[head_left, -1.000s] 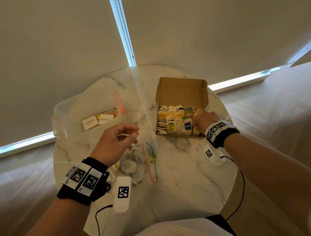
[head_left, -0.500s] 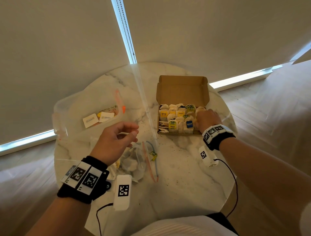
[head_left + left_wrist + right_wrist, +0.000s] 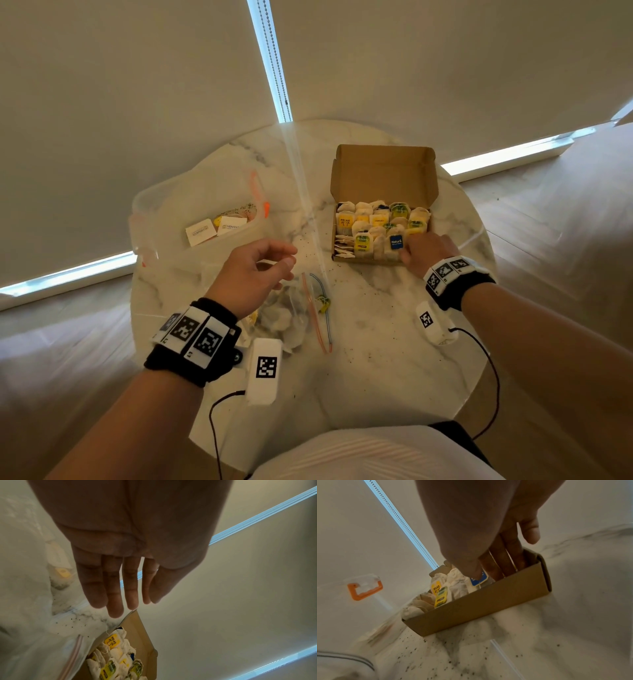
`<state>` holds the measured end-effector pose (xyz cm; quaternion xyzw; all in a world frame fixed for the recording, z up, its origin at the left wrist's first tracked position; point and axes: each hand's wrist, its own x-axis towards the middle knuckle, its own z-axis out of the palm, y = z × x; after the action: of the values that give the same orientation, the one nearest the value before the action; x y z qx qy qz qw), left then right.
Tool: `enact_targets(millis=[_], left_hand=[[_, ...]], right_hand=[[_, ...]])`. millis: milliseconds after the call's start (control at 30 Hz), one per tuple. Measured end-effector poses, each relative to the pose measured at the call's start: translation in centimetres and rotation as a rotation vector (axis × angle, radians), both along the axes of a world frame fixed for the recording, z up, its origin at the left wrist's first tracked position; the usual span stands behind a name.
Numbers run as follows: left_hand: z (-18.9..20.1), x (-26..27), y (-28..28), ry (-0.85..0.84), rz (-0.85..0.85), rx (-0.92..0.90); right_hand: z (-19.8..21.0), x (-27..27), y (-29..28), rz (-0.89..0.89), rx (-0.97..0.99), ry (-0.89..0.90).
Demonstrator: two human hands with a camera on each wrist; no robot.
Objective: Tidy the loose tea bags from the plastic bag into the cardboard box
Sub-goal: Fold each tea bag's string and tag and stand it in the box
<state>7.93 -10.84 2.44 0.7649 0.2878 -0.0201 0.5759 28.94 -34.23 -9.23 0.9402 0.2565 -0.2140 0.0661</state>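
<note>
pale roller blinds [image 3: 137, 85] hang behind a round marble table [image 3: 376, 359], with a beaded cord in the bright gap between them and dark specks of tea dust scattered on the stone. i see the cardboard box [image 3: 383, 178] on the far right part of the table, its lid standing open at the back and its tray packed with tea bags [image 3: 363, 240] set upright in rows, yellow, green and blue tags showing. my right hand [image 3: 424, 250] is at the box's near right corner; from the right wrist view its fingers [image 3: 496, 563] reach down inside the front wall and the thumb presses by the blue tag [image 3: 478, 579], though i cannot tell whether they actually pinch a bag. my left hand [image 3: 253, 274] hovers over the table's middle, holding nothing, fingers loosely extended and slack in the left wrist view. just under and beyond it lies the plastic bag [image 3: 291, 318], crumpled, with a few loose tea bags inside and its red and blue zip strip lying toward the box. a second clear bag [image 3: 191, 212] with an orange slider sits at the far left, holding two white sachets.
</note>
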Motion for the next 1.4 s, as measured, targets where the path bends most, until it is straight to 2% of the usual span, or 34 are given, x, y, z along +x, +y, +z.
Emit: enact_targets(millis=[67,133,300,400,467,567,667,733,833,1000,1167,1300,1400], left_hand=[[-0.1,-0.1,-0.2,0.019,-0.015,0.016],[-0.4,0.0,-0.6,0.063,-0.106,0.097],[-1.7,1.0,-2.2,0.27,-0.75,0.474],[-2.9,0.5,-2.5,0.551,-0.908,0.708],[-3.7,-0.2,-2.0,0.648,-0.883,0.814],[-4.4,-1.4,-1.2,0.654,-0.791,0.828],[-5.3,-2.5,-0.8,0.663,-0.742,0.828],[-5.5,-2.9,-0.9,0.635,-0.708,0.809],[-5.5,-3.2,-1.0,0.604,-0.687,0.79],[-5.5,-3.8,-0.8,0.599,-0.641,0.778],[-5.3,-4.2,-0.7,0.592,-0.612,0.75],[-5.4,-4.4,-0.7,0.563,-0.584,0.729],[-5.5,-4.5,-0.6,0.564,-0.545,0.714]], right_hand=[[0.0,-0.1,-0.1,-0.011,0.007,0.004],[0.1,-0.2,-0.1,-0.01,0.004,-0.002],[1.3,-1.9,0.3,0.118,0.022,-0.079],[2.1,-4.2,1.3,0.217,0.158,-0.045],[2.4,-6.5,2.5,0.276,0.288,0.111],[2.7,-10.1,4.9,0.414,0.379,0.308],[2.2,-12.8,7.6,0.473,0.333,0.384],[1.5,-14.1,8.9,0.463,0.274,0.416],[0.4,-15.4,10.1,0.441,0.285,0.469],[0.0,-16.1,11.7,0.508,0.16,0.474],[-0.5,-15.7,12.6,0.45,0.206,0.504],[-0.7,-15.3,12.8,0.511,0.24,0.426],[-0.5,-14.7,12.2,0.441,0.29,0.413]])
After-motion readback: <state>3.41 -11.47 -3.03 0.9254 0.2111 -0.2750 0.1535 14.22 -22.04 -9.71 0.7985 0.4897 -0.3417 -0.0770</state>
